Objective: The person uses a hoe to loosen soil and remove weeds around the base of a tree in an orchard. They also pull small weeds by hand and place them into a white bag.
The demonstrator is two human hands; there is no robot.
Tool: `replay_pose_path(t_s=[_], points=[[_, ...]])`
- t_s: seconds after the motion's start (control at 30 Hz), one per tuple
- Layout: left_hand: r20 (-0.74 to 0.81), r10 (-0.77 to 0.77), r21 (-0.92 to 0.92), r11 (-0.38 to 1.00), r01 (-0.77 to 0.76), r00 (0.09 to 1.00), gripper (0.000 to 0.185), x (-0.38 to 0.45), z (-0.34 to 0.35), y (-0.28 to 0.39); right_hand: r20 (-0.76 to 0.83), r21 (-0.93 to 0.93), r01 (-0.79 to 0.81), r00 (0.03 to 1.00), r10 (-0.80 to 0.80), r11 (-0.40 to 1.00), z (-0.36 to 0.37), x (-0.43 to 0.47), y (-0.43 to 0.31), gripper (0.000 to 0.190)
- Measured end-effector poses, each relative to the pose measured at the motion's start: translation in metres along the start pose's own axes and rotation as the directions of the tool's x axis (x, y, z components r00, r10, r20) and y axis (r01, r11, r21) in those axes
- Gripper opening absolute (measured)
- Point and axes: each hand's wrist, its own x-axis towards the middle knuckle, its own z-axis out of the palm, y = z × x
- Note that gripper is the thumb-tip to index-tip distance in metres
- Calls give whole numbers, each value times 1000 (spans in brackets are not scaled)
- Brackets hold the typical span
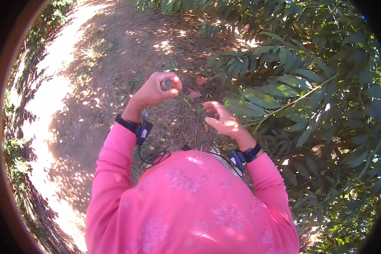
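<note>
My left hand (pixel 158 87) is closed around a short cylindrical object (pixel 166 84), greyish brown with a round flat end facing up; the rest of it is hidden by the fingers, and I cannot tell what it is. To the right and a little lower, my right hand (pixel 221 120) has its fingers curled and apart, with nothing seen between them. Beside the right hand, a leafy green branch (pixel 300 98) reaches in from the right; whether it touches the hand is unclear. Each wrist wears a black strap with a small dark device and a cable.
Dense green foliage (pixel 324 63) fills the right side. Ahead lies bare soil with dry grass (pixel 114 63) and scattered fallen leaves (pixel 195 92). Strong sunlight falls on the ground at the left, with more greenery along the far left rim. Loose black cable (pixel 152 160) hangs by my waist.
</note>
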Motion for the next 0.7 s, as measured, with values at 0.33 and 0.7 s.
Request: replay_pose_path(t_s=[0.33,0.7], points=[[35,14,37,999,-15,999,15,6,9,1,-50,-10,199,979,-199,980,23,43,-52,31],[-2,87,20,996,-87,996,17,-8,4,-2,16,122,47,999,-50,991,31,51,-62,18]])
